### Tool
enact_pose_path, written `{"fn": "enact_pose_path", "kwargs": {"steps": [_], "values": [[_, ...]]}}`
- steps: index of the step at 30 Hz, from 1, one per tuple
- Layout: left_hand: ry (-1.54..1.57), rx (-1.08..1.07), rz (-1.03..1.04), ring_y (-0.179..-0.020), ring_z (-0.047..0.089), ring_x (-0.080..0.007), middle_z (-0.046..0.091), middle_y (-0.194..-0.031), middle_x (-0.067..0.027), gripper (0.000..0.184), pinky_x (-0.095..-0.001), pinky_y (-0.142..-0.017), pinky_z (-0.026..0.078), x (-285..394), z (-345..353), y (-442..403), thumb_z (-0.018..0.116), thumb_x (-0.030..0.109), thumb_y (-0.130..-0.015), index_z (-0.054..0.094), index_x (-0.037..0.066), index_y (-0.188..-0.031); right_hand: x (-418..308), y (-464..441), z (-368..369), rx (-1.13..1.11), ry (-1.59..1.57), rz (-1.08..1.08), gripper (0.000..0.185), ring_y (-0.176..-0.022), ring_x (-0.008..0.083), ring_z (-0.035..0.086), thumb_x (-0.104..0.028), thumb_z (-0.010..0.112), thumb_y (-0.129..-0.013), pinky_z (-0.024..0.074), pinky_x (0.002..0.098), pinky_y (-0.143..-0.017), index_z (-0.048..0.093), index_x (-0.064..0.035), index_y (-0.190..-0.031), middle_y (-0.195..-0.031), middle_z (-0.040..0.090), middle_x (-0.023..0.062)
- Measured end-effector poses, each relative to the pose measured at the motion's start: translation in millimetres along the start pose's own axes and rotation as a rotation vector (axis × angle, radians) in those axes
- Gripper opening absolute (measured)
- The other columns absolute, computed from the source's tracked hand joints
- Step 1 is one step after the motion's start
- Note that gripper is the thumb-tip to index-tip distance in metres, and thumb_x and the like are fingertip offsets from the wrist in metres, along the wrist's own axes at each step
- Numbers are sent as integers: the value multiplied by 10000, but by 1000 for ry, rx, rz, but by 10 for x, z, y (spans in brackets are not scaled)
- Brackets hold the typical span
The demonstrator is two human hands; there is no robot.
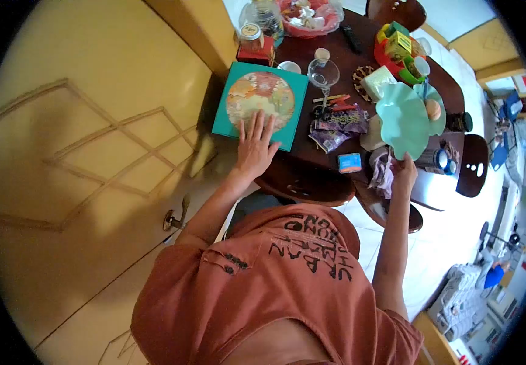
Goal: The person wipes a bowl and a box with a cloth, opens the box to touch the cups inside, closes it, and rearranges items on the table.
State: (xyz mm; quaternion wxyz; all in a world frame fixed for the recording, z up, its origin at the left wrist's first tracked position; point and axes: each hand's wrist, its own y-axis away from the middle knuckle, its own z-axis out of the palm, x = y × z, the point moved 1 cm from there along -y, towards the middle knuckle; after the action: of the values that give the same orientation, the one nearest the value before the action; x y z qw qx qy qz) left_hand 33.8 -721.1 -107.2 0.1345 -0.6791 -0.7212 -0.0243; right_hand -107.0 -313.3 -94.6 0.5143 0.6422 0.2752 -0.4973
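Observation:
My left hand (256, 143) lies with fingers spread on the lid of a teal box (296, 112) with a round printed picture, at the table's left end. On the right, my right hand (404, 170) pinches the near edge of a pale green wavy-rimmed dish (401, 118). A second pale green dish (438, 121) sits beside it with a round, egg-like item (433, 109). Close to my right hand are a crumpled purple cloth or bag (381, 173) and a dark cylinder (434, 159). Purple packets (339, 128) and a small blue box (349, 162) lie between my hands.
Glass jars (263, 21), a red basket (302, 27), a glass bowl (324, 74), a remote (352, 38) and a red tray of packages (391, 61) stand farther back on the dark table. Chairs (305, 182) border it; a door (93, 134) is at left.

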Motion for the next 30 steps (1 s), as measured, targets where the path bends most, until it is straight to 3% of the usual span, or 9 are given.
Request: {"fn": "enact_pose_path", "kwargs": {"steps": [7, 13, 16, 19, 21, 23, 27, 29, 30], "values": [[186, -32, 19, -1469, 206, -369, 214, -1588, -199, 744, -567, -1188, 125, -80, -114, 140, 603, 325, -942, 246, 54, -1536, -150, 57, 114, -100, -72, -107, 262, -615, 144, 607, -248, 603, -959, 471, 254, -532, 636, 7, -1010, -801, 665, 83], [318, 86, 30, -1408, 313, -392, 340, -1523, -199, 638, -521, -1165, 231, -234, -84, 334, 625, 203, -932, 352, 2, -1473, -193, 427, 698, -173, 104, -207, 251, -583, 122, 583, -238, 603, -962, 484, 274, -535, 646, 0, -896, -753, 639, 49], [477, 381, -179, -1328, 418, -382, 428, -1456, -207, 487, -471, -1103, 328, -357, -63, 326, 548, 181, -982, 431, 6, -1422, 40, 560, 1125, -376, 240, -163, 237, -576, 125, 585, -219, 598, -957, 504, 280, -526, 661, 8, -933, -775, 647, 57], [639, 407, -342, -1328, 422, -362, 436, -1444, -207, 441, -448, -1104, 329, -528, -182, 215, 487, 181, -1015, 438, 5, -1416, -110, 1064, 1826, -593, 292, -80, 265, -555, 144, 596, -238, 592, -950, 474, 275, -485, 645, 19, -916, -735, 617, 55], [819, 435, -398, -1313, 437, -316, 462, -1426, -184, 473, -411, -1110, 320, -654, -237, 107, 400, 284, -1054, 423, 18, -1444, 12, 1160, 2158, -681, 287, -94, 292, -554, 147, 599, -247, 593, -946, 491, 279, -496, 647, 35, -895, -727, 615, 62], [1091, 412, -443, -1268, 483, -247, 453, -1457, -128, 565, -379, -1068, 381, -880, -174, 85, 397, 402, -1049, 384, 33, -1476, 191, 1159, 2402, -704, 399, -131, 314, -537, 188, 654, -232, 607, -934, 525, 332, -495, 669, 76, -955, -737, 682, 128], [1225, 356, -606, -1057, 577, -162, 494, -1400, -112, 617, -289, -765, 476, -898, -270, -13, 574, 261, -987, 324, 29, -1501, 391, 1159, 2611, -743, 527, -147, 368, -544, 208, 679, -289, 616, -938, 526, 334, -504, 669, 74, -964, -691, 677, 153], [1220, 333, -638, -961, 602, -146, 531, -1355, -94, 638, -275, -728, 474, -855, -270, 37, 618, 167, -956, 315, 43, -1503, 288, 1244, 2543, -767, 478, -158, 420, -555, 199, 683, -333, 615, -946, 517, 325, -494, 659, 78, -1019, -690, 684, 143], [1220, 292, -648, -1003, 594, -151, 512, -1374, -97, 627, -279, -731, 484, -828, -298, 61, 623, 172, -953, 333, 46, -1494, 269, 1225, 2501, -815, 444, -95, 453, -562, 195, 682, -356, 610, -951, 514, 316, -500, 644, 80, -1067, -713, 693, 145]]}}
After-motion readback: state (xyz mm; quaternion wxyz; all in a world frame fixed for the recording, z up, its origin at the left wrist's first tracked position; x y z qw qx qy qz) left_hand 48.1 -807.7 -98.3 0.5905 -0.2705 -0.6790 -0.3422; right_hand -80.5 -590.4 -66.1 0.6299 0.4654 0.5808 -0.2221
